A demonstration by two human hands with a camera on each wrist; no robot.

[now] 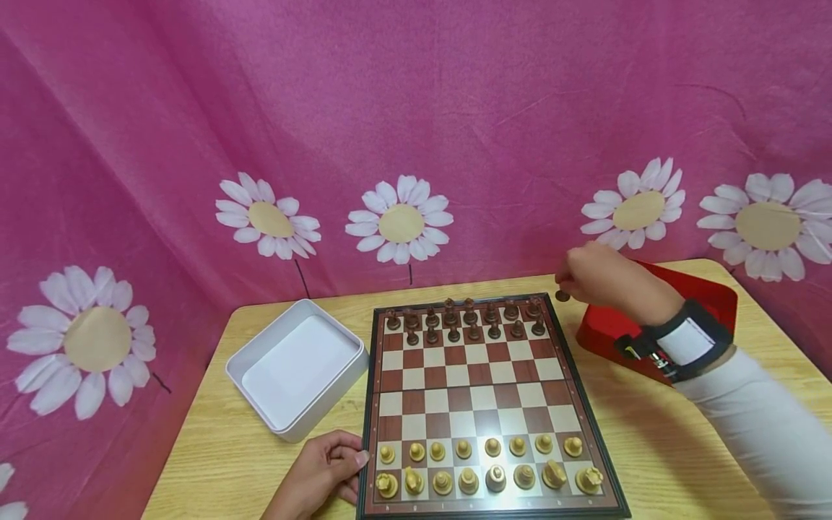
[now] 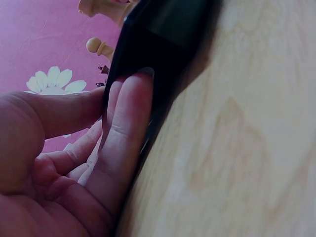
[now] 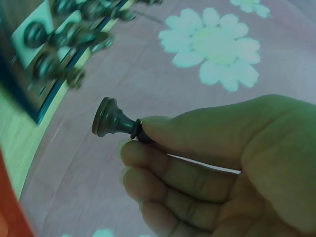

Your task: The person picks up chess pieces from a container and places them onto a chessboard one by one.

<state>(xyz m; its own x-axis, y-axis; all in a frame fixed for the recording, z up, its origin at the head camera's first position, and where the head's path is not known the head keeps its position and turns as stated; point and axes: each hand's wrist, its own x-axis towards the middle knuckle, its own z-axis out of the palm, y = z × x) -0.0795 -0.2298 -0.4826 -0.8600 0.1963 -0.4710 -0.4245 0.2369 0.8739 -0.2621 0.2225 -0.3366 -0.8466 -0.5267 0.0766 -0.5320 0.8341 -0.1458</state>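
Note:
A chessboard (image 1: 481, 397) with a dark frame lies on the wooden table, light pieces along its near side and dark pieces along its far side. At its near left corner my left hand (image 1: 320, 466) grips the frame, thumb on the upper edge and fingers (image 2: 129, 113) against the side. Beyond the far right corner my right hand (image 1: 598, 274) pinches a dark chess pawn (image 3: 116, 121) by its head between thumb and index finger. The pawn's base points away from the hand, and it hangs above the table beside a red box (image 1: 721, 300), partly hidden by the forearm.
Left of the board stands a white box (image 1: 295, 368) with low walls. A pink cloth (image 1: 507, 144) with daisies hangs behind and left of the table (image 1: 201, 440). Dark chess pieces (image 3: 54, 69) at the board's far right corner show in the right wrist view.

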